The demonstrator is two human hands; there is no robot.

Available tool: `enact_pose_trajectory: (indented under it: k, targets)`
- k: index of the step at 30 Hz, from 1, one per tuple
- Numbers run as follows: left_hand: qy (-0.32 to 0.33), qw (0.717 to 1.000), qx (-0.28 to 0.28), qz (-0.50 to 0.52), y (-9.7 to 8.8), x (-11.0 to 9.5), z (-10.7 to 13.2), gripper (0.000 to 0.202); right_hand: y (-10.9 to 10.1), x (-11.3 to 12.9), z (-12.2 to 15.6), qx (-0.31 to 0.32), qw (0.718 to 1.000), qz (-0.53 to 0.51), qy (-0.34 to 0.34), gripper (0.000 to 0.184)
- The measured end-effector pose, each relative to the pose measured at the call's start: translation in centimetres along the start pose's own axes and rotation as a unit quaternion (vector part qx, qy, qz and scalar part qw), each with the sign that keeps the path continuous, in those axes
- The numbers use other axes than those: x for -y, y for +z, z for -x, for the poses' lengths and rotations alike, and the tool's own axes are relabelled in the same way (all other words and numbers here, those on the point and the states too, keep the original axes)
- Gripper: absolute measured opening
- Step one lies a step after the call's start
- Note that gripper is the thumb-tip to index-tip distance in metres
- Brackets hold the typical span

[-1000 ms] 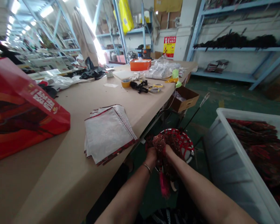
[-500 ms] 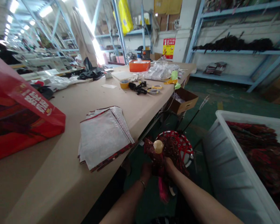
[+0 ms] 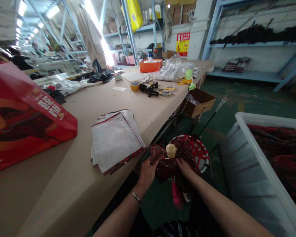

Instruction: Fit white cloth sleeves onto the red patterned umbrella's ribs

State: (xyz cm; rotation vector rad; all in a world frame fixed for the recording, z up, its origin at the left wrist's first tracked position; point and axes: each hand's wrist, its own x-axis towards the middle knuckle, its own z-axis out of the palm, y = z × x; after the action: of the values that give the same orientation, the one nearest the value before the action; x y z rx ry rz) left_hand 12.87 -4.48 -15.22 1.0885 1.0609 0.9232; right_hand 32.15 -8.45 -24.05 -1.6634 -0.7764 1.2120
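Dark red dotted cloth (image 3: 164,169) hangs in front of me beside the table edge. My left hand (image 3: 148,171) pinches its left side, thumb on top and fingers curled underneath. On the right side, my right hand (image 3: 185,167) is closed on the same cloth; some of its fingers are hidden in the folds. A pale, round, knob-like thing (image 3: 171,150) stands up between the hands, with cloth around it. What supports it is hidden. Below hangs a pink-red tassel (image 3: 177,195). Just behind the cloth is a round metal-rimmed seat with red webbing (image 3: 199,149).
Left of my hands, a stack of pale panels with dark red edging (image 3: 117,140) lies on the brown-covered table (image 3: 84,113). A red bag (image 3: 51,131) stands farther left. At right is a white bin (image 3: 256,154) of dark red cloth. Scissors (image 3: 165,92) and tape (image 3: 135,86) lie farther back.
My left hand has come up and left to the cloth's left side, and the cloth is spread wider. My right hand stays on the right side. The view has shifted slightly.
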Motion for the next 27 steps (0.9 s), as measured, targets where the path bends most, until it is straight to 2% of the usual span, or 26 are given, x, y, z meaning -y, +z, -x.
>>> enact_pose_trajectory:
  k: [2, 4, 7, 9, 10, 12, 14, 15, 17, 19, 20, 22, 25, 27]
  targets:
    - [0.011, 1.0, 0.002, 0.01, -0.9, -1.4, 1.1, 0.024, -1.4, 2.0, 1.0, 0.006, 0.999, 0.0, -0.054, 0.045]
    - [0.037, 0.999, 0.019, -0.009, -1.1, -3.7, 2.1, 0.017, -2.4, 4.5, 2.3, 0.075, 0.989, -0.015, -0.124, 0.056]
    - [0.13, 0.988, 0.021, -0.077, 0.0, -9.3, 3.0, 0.008, -2.6, 9.4, 3.5, 0.223, 0.954, -0.069, -0.186, 0.066]
    - [0.211, 0.97, 0.024, -0.12, 1.0, -13.6, 3.1, 0.007, -2.1, 13.4, 4.0, 0.267, 0.938, -0.113, -0.187, 0.056]
    - [0.244, 0.961, 0.034, -0.126, 1.2, -15.8, 3.1, 0.008, -1.9, 15.6, 4.3, 0.266, 0.936, -0.128, -0.192, 0.048]
    - [0.316, 0.94, 0.045, -0.118, 0.9, -19.3, 3.1, 0.018, -1.7, 20.3, 5.3, 0.197, 0.941, -0.155, -0.229, 0.035]
    - [0.378, 0.919, 0.044, -0.104, -0.9, -21.5, 3.2, 0.03, -2.3, 24.4, 7.0, 0.068, 0.944, -0.179, -0.268, 0.031]
    - [0.396, 0.911, 0.033, -0.106, -2.2, -21.9, 3.3, 0.031, -3.0, 25.9, 7.7, 0.005, 0.948, -0.177, -0.263, 0.031]
    - [0.396, 0.905, -0.014, -0.157, -5.4, -21.6, 3.9, 0.024, -5.0, 27.2, 8.6, -0.061, 0.959, -0.152, -0.232, 0.032]
    - [0.365, 0.889, -0.064, -0.268, -8.7, -20.0, 4.6, 0.015, -7.3, 25.6, 8.2, -0.088, 0.974, -0.103, -0.183, 0.035]
    - [0.353, 0.872, -0.075, -0.331, -10.2, -18.8, 5.0, 0.012, -8.3, 23.8, 7.5, -0.102, 0.98, -0.07, -0.156, 0.038]
    - [0.357, 0.82, -0.065, -0.442, -12.5, -16.4, 5.8, 0.011, -9.7, 18.6, 5.6, -0.142, 0.984, 0.026, -0.103, 0.045]
    - [0.385, 0.737, -0.019, -0.555, -13.9, -13.7, 6.8, 0.012, -10.2, 9.3, 2.7, -0.188, 0.959, 0.195, -0.082, 0.045]
    - [0.381, 0.696, 0.001, -0.609, -13.9, -12.7, 7.0, 0.012, -9.8, 4.0, 1.4, -0.17, 0.935, 0.3, -0.087, 0.043]
